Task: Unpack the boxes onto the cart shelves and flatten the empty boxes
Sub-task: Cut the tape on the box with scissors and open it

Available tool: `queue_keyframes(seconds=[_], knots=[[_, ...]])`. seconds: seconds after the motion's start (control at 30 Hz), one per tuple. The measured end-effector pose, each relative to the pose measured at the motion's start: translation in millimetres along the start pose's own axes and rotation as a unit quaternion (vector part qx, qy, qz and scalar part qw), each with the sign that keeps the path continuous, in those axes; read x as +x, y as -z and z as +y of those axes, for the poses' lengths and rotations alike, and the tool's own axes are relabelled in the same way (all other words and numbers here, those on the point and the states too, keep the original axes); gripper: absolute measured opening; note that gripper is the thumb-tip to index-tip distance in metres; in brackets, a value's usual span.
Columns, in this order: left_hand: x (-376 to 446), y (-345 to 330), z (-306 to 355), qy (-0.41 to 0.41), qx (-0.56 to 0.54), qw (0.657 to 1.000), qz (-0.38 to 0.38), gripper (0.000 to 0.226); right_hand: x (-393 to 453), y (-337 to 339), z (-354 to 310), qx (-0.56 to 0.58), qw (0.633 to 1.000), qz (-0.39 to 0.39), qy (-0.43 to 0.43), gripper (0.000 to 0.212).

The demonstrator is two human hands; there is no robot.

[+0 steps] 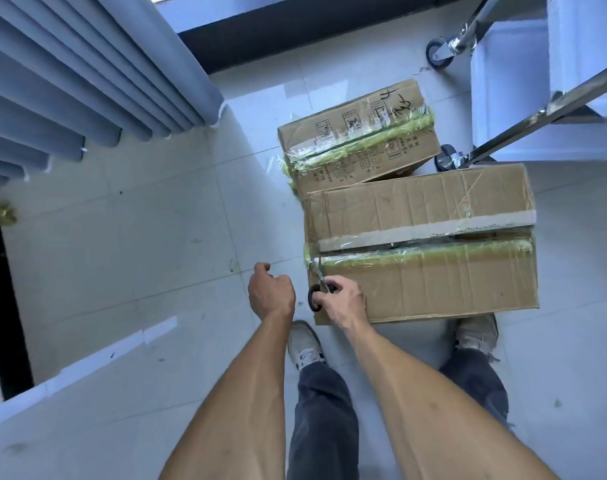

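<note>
Two cardboard boxes stand on the tiled floor (139, 237), touching at one corner. The near box (423, 244) sits directly in front of the person's shoes (305, 344), its top seam running left to right and covered with yellow-green tape (426, 252). A strip of white tape lies along the far flap beside the seam, and a dark gap shows between the two flaps along most of the seam. The far box (357, 133) lies behind it, tilted, sealed with the same yellow-green tape and clear tape, with printed symbols and handwritten marks on its top. The right hand (343, 299) grips scissors (317, 289) at the near box's left edge; fingers are curled round the black handle loop, and the blades point up into the tape at the left end of the seam. The left hand (271, 292) hangs just left of the box, fingers curled inward, holding nothing and touching nothing. The cart (537, 112) stands beyond the boxes at the far right; two of its casters and its metal frame bars are visible, and one caster rests just beside the near box's far edge. Grey vertical blinds (70, 81) hang at the upper left.
</note>
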State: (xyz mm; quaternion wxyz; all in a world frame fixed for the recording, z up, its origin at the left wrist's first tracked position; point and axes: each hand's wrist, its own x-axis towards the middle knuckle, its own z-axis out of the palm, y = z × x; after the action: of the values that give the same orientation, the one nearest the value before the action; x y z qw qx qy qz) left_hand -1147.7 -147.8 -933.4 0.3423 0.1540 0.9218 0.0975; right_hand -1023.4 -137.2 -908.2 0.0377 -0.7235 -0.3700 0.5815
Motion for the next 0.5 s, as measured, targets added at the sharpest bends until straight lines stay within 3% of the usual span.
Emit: queue_keyframes(seconds=[0.5], knots=[[7.8, -6.9, -14.2, -0.001, 0.011, 0.998, -0.057, 0.050, -10.2, -43.3, -12.5, 0.056, 0.989, 0.129, -0.045, 0.033]])
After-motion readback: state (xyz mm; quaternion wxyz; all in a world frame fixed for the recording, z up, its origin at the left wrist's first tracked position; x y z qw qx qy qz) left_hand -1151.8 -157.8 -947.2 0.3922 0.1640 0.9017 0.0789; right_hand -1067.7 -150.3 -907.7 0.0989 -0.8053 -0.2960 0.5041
